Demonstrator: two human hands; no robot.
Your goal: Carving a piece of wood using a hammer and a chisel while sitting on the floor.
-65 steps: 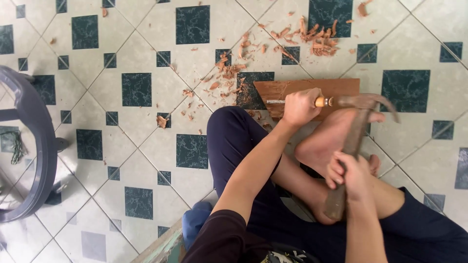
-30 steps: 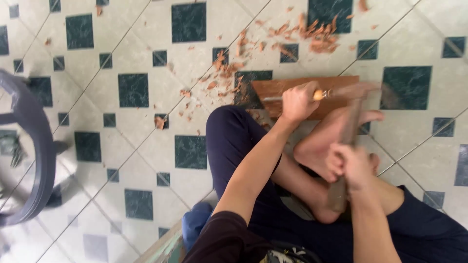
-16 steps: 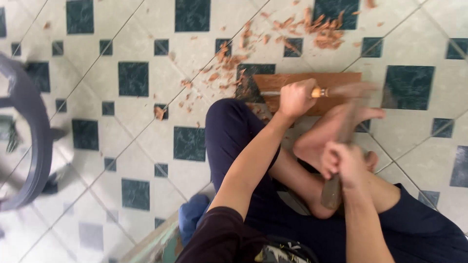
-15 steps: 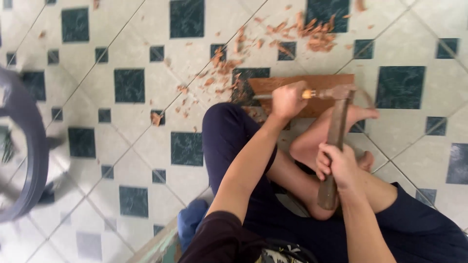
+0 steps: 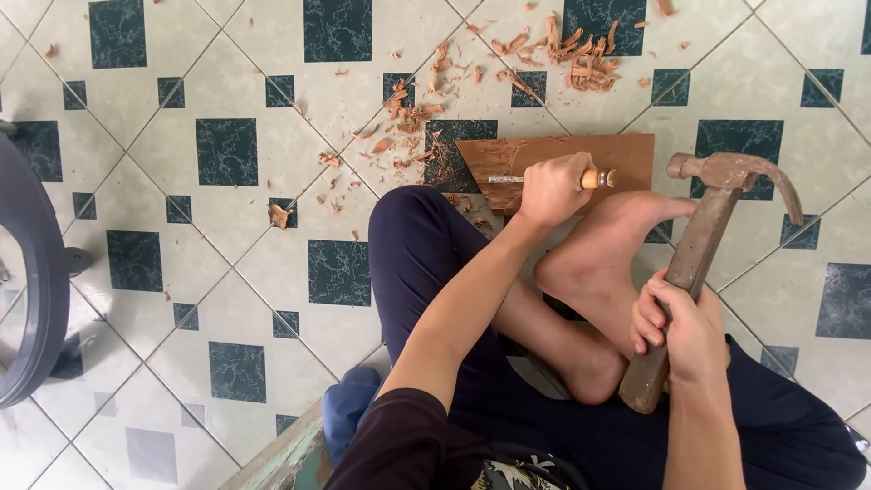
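A tiled floor [image 5: 227,82] of pale squares set with dark green ones fills most of the view. At the left edge a dark curved frame [image 5: 36,272] runs out of the picture, so what it belongs to cannot be told. The person sits on the floor in dark trousers, one knee raised, and a bare foot [image 5: 603,259] rests against the near edge of a flat wooden board [image 5: 626,154] lying on the tiles; the foot and the left hand cover part of the board, so its near side is hidden. The right hand [image 5: 685,331] is clenched around the wooden handle of a rusty claw hammer [image 5: 703,245], whose head is lifted to the right of the board, apart from the chisel. The left hand [image 5: 553,189] grips a chisel [image 5: 544,179] laid across the board; only its metal shaft to the left and the pale butt of its handle to the right show past the fingers. Reddish wood chips [image 5: 553,50] lie scattered on the tiles beyond the board. A blue bundle at the bottom edge is cut off.
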